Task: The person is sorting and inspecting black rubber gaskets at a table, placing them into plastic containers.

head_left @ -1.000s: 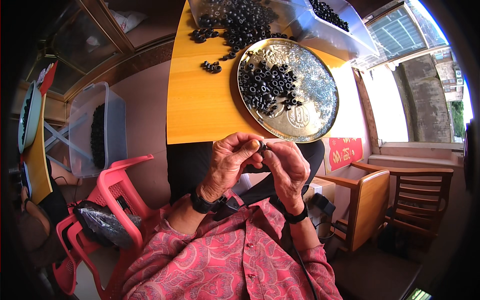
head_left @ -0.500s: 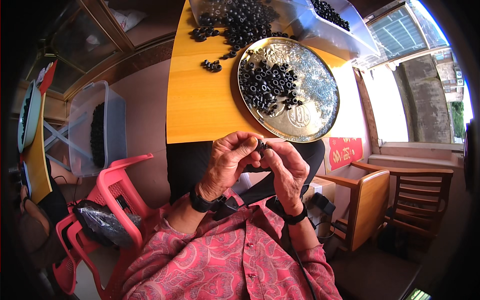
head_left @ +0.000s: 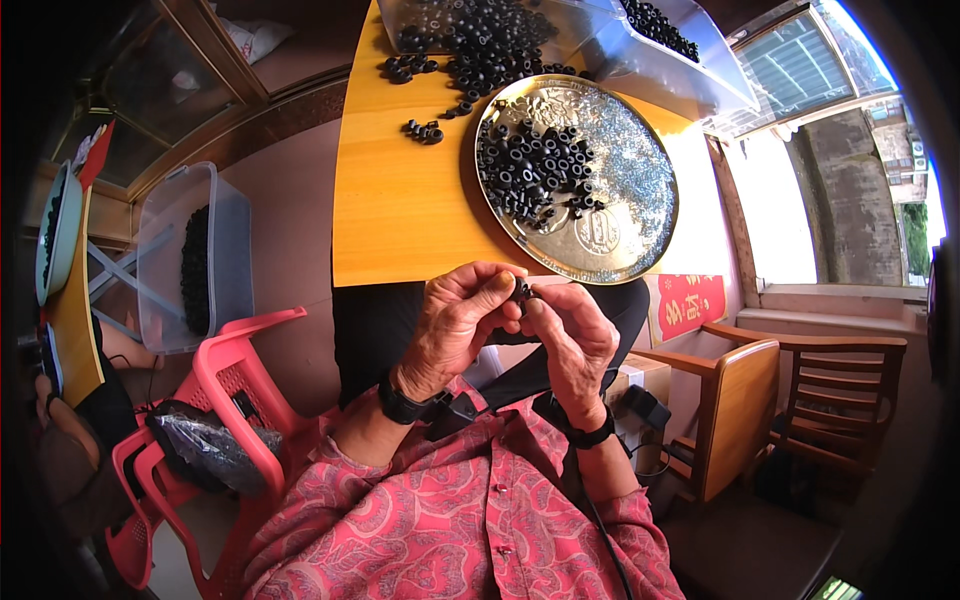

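The left hand point(head_left: 448, 325) and right hand point(head_left: 575, 345) pinch one small black part point(head_left: 520, 291) in their fingers point(head_left: 492, 293), just off the counter's point(head_left: 400, 220) near edge; one round tray point(head_left: 635, 235), farther, holds uncountably many black rings point(head_left: 530, 175).

The tray point(head_left: 600, 236) is shiny metal, the black rings point(head_left: 536, 168) look matt.

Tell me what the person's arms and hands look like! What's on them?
The left hand and right hand are bare, with no gloves. A black band circles the left wrist, and another black strap circles the right. The shirt sleeves are pinkish red with a swirly pattern, ending partway down the forearms.
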A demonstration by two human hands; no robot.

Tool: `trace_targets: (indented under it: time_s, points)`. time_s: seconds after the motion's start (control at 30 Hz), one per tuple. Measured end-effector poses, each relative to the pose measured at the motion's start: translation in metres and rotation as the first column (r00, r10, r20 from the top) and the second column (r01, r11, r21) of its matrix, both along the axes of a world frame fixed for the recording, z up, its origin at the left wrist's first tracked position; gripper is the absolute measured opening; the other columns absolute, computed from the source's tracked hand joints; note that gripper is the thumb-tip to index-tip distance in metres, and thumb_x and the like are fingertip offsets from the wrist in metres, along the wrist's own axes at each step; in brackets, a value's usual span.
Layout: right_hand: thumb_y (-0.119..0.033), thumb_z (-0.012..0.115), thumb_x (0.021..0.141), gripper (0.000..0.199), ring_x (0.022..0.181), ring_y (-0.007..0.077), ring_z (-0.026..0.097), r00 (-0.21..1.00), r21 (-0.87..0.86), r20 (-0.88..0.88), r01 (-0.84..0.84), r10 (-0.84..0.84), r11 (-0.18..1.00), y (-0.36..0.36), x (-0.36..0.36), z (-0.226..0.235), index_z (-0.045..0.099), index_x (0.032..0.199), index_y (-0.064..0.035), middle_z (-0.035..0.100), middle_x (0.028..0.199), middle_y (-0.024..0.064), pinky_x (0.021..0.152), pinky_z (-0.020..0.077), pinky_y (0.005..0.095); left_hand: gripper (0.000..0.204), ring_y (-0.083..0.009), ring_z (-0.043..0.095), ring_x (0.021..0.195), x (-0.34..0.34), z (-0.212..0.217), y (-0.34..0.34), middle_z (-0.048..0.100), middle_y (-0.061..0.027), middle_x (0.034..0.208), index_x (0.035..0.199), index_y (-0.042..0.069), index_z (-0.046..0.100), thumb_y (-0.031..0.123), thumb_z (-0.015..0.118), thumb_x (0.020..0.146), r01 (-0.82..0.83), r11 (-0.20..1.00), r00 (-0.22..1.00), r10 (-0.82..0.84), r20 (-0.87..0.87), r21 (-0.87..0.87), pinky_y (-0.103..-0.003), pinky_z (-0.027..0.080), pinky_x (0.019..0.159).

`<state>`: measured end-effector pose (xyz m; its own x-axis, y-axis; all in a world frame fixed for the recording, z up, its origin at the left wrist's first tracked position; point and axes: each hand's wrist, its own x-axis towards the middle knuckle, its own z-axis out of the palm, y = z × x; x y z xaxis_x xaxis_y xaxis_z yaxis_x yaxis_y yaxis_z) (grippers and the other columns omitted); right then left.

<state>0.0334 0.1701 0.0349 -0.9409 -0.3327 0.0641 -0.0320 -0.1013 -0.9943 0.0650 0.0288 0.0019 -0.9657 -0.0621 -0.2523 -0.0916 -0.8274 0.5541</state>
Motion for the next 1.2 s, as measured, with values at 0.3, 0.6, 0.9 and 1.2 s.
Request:
trace_targets:
  time_s: [0.3,0.6,0.9,1.2]
  points:
    - [0.004,0.063,0.089,0.014,0.09,0.0106,0.061,1.0,0.014,0.017,-0.001,0.001,1.0,0.0019,0.0004,-0.002,0.064,0.103,0.0057,0.063,0.105,0.0087,0.079,0.0505,0.0222,0.02,-0.0094,0.062,0.066,0.0,-0.0036,-0.0007,0.066,-0.0039,0.078,0.107,0.001,0.066,0.015,0.062,0.095,0.015,1.0,1.0,-0.015,-0.007,-0.01,-0.022,0.054,0.062]
    - [0.004,0.064,0.089,0.016,0.089,0.0101,0.062,1.0,0.028,-0.012,0.008,-0.008,1.0,0.0025,-0.0004,-0.0058,0.065,0.105,0.0053,0.063,0.101,0.0072,0.078,0.0501,0.022,0.019,-0.0096,0.062,0.067,0.0002,0.0002,-0.0001,0.066,-0.0039,0.079,0.107,0.001,0.066,0.014,0.062,0.094,0.018,0.999,1.0,-0.018,-0.002,-0.029,-0.022,0.053,0.064]
    - [0.005,0.067,0.087,0.015,0.084,0.009,0.063,0.998,0.056,-0.055,0.029,-0.026,0.998,0.0028,0.0002,-0.0065,0.067,0.102,0.0051,0.064,0.098,0.0068,0.074,0.0503,0.0203,0.019,-0.0087,0.063,0.063,0.0021,-0.0012,0.0026,0.067,-0.0036,0.077,0.104,0.0,0.067,0.015,0.066,0.092,-0.034,0.996,0.999,0.032,-0.02,-0.086,-0.022,0.054,0.061]
    - [0.006,0.068,0.085,0.016,0.082,0.0093,0.064,0.996,0.068,-0.094,0.02,-0.013,0.997,0.0044,0.0006,-0.0074,0.066,0.1,0.0053,0.065,0.096,0.0068,0.07,0.0513,0.0205,0.015,-0.0085,0.064,0.066,0.0054,0.0021,0.0018,0.068,-0.0045,0.078,0.101,-0.001,0.068,0.011,0.066,0.091,-0.054,0.986,0.998,0.048,-0.044,-0.157,-0.023,0.056,0.061]
